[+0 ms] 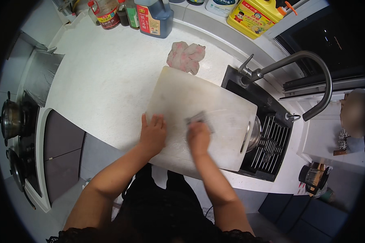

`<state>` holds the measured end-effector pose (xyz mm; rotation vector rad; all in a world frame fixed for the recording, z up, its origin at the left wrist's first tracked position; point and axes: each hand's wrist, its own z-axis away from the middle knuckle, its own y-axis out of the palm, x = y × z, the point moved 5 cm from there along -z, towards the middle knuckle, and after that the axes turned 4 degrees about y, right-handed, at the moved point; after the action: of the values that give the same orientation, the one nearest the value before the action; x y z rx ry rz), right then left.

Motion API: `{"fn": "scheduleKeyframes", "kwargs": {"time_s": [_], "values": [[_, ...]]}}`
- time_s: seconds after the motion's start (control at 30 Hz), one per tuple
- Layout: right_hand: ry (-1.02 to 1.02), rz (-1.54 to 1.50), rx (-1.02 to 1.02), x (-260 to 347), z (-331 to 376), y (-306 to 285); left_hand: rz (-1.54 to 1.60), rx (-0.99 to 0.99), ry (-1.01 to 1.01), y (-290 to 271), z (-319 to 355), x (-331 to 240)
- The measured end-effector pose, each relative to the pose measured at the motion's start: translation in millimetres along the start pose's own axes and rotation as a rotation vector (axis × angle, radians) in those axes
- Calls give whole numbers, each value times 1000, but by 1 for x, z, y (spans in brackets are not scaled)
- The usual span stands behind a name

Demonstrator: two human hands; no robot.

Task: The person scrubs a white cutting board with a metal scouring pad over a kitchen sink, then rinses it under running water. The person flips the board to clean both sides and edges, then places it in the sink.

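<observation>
A large pale cutting board (227,141) lies on the white counter, its right end reaching over the sink. Along its left edge rests my left hand (153,135), fingers stretched out and pressing on the board. My right hand (199,137) is closed on a grey scrubbing pad (205,118) against the middle of the board. Motion blurs the pad, so its exact make is unclear. Wet streaks show on the board around it. The board's slotted handle (245,137) is at its right end.
Beyond the board lies a crumpled grey-pink cloth (185,57). The black sink (271,172) with a rack and metal bowl (254,133) is at right, under a curved faucet (327,77). Bottles (161,20) line the back; a pot (13,117) stands on the stove at left.
</observation>
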<state>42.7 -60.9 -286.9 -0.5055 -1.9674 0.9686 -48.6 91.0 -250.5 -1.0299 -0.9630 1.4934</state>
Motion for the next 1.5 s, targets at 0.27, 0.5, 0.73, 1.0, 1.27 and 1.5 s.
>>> {"fn": "scheduleKeyframes", "kwargs": {"time_s": [0.27, 0.5, 0.73, 1.0, 1.27, 1.5], "values": [[284, 266, -130, -89, -58, -53, -20, -1, 23, -4, 2, 2], [-93, 56, 171, 29, 9, 18, 24, -27, 5, 0, 2, 3], [-76, 149, -25, -1, -51, -1, 154, -108, 0, 8, 15, 15], [-158, -34, 107, 68, 24, 0, 108, -147, -1, 8, 23, 15], [-67, 59, -11, 54, -62, 33, 84, -325, 61, 29, 48, 0], [-201, -2, 145, 78, 18, 24, 116, -310, 111, 28, 56, 15]]}}
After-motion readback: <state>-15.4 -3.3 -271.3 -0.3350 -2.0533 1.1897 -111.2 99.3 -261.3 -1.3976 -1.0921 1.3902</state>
